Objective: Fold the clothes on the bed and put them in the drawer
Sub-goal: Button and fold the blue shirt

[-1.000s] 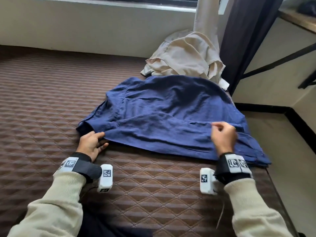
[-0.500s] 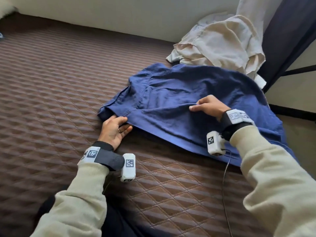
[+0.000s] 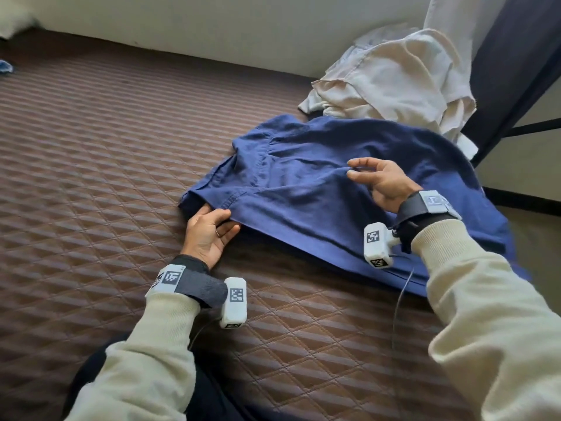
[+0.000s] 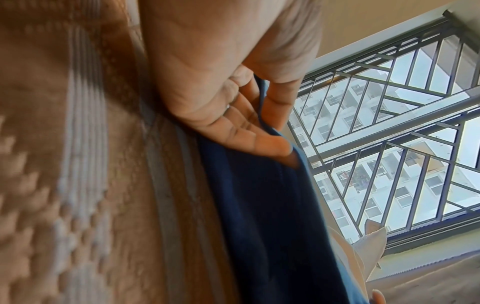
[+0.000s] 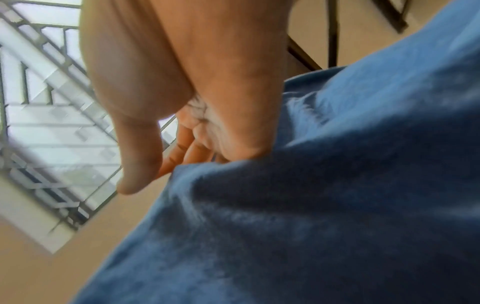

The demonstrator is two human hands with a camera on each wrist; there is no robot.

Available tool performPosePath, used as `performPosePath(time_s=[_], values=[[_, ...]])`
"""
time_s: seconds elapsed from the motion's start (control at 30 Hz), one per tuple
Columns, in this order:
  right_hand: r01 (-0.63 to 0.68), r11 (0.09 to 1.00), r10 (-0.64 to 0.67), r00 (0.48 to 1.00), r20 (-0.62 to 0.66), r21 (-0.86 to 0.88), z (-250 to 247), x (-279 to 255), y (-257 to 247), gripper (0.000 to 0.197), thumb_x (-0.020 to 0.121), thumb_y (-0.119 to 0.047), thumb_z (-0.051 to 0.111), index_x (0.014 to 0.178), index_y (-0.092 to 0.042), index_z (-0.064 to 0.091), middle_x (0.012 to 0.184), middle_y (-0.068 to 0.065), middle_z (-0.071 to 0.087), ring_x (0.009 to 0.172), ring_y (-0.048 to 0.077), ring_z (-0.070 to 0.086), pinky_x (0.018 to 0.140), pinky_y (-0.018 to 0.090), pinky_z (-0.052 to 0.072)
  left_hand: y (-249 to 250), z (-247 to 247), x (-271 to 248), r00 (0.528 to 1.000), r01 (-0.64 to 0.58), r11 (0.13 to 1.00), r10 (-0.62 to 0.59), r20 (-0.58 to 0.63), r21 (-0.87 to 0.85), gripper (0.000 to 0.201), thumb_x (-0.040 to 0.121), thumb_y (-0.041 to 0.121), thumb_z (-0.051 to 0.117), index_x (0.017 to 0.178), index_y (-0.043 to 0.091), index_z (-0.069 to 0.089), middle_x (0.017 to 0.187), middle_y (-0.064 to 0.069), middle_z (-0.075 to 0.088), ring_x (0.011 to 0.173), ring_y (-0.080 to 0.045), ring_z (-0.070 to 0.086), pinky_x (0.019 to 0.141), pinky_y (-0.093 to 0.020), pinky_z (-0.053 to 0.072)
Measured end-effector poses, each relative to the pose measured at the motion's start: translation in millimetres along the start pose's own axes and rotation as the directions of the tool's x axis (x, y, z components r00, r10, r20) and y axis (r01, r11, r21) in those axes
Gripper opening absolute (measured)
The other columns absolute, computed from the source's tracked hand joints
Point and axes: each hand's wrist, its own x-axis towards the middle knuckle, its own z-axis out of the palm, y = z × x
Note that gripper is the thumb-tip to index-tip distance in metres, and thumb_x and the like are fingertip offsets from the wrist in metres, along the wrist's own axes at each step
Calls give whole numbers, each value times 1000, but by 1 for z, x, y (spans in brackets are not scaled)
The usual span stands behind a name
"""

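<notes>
A blue garment (image 3: pixel 328 189) lies spread on the brown quilted bed (image 3: pixel 106 153), partly folded over itself. My left hand (image 3: pixel 212 229) pinches its near left edge, thumb on top and fingers underneath; the left wrist view shows the blue hem (image 4: pixel 262 115) between thumb and fingers. My right hand (image 3: pixel 376 180) hovers over the middle of the garment with relaxed, spread fingers and holds nothing. In the right wrist view the right hand (image 5: pixel 166 156) is open just above the blue cloth (image 5: pixel 311 205).
A crumpled cream garment (image 3: pixel 391 77) lies at the back right against the wall. A dark curtain (image 3: pixel 510 56) hangs at the right, past the bed's edge. A barred window (image 4: pixel 389 144) shows in the wrist views. Bare mattress stretches to the left.
My right hand let go of the fold it had carried leftward over the garment and now hovers open. My left hand keeps its pinch on the near edge. The head view shifted left.
</notes>
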Motion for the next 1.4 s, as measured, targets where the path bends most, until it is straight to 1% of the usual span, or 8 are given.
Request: performPosePath(time_s=[0.23, 0.33, 0.5, 0.73, 0.9, 1.0, 1.1, 1.4], values=[[82, 874, -56, 996, 68, -479, 11, 6, 12, 46, 82, 14, 65, 124, -4, 58, 124, 21, 58, 125, 20, 49, 75, 0, 42, -7, 1, 1, 999, 26, 980, -35, 41, 195, 41, 87, -16, 45, 103, 19, 57, 58, 3, 65, 50, -9, 63, 56, -25, 59], [180, 716, -230, 973, 15, -674, 18, 11, 21, 49, 80, 10, 62, 119, -19, 60, 121, 6, 61, 122, 17, 52, 102, 17, 39, -7, 2, 1, 997, 17, 976, -32, 66, 219, 43, 87, -14, 49, 112, 20, 56, 71, -2, 63, 60, -15, 62, 61, -27, 60], [130, 611, -193, 981, 12, -781, 19, 17, 17, 46, 79, 2, 58, 119, -21, 53, 102, -1, 55, 104, 26, 54, 102, 46, 39, -5, 3, 3, 997, 37, 986, -46, 54, 161, 27, 92, 9, 61, 116, 21, 55, 95, 0, 71, 64, -17, 70, 55, -28, 58], [48, 432, -237, 969, -62, -901, 21, 19, 15, 45, 89, -5, 53, 128, -26, 53, 128, 0, 53, 124, 29, 33, 91, 42, 27, -9, 5, 10, 990, 20, 963, 19, -140, 269, 20, 92, 13, 63, 109, 10, 53, 91, -10, 66, 48, -15, 67, 41, -22, 51], [124, 792, -325, 915, -240, -598, 4, -25, 29, 12, 76, -24, 68, 78, -36, 67, 87, -5, 70, 92, 19, 64, 87, 42, 50, -11, 3, 12, 957, 59, 925, 54, -284, 376, 32, 87, 24, 72, 103, 0, 57, 73, -14, 61, 43, -20, 63, 37, -26, 51], [150, 913, -268, 922, -281, -379, -12, -89, 41, 22, 80, 5, 69, 85, -17, 68, 72, -4, 65, 61, -3, 58, 64, 15, 49, -13, 2, 13, 935, 94, 940, 30, -354, 327, 66, 85, 23, 74, 135, -1, 40, 80, -17, 61, 61, -28, 66, 51, -40, 59], [21, 991, -77, 899, -431, -134, -46, -159, 68, 13, 84, 5, 66, 87, -8, 65, 58, -5, 65, 49, -1, 58, 48, 10, 44, -11, 5, 9, 931, 110, 957, -4, -366, 269, 54, 88, 19, 70, 129, -5, 43, 93, -22, 59, 68, -34, 66, 47, -36, 56], [-85, 812, 511, 581, -634, 577, -122, -230, 124, 15, 90, 1, 61, 78, 3, 51, 75, 22, 59, 47, 20, 67, 46, 27, 56, -21, 18, -9, 914, 152, 938, -13, -404, 313, 39, 84, 20, 73, 108, 12, 43, 78, -4, 47, 63, -14, 46, 64, -33, 50]])
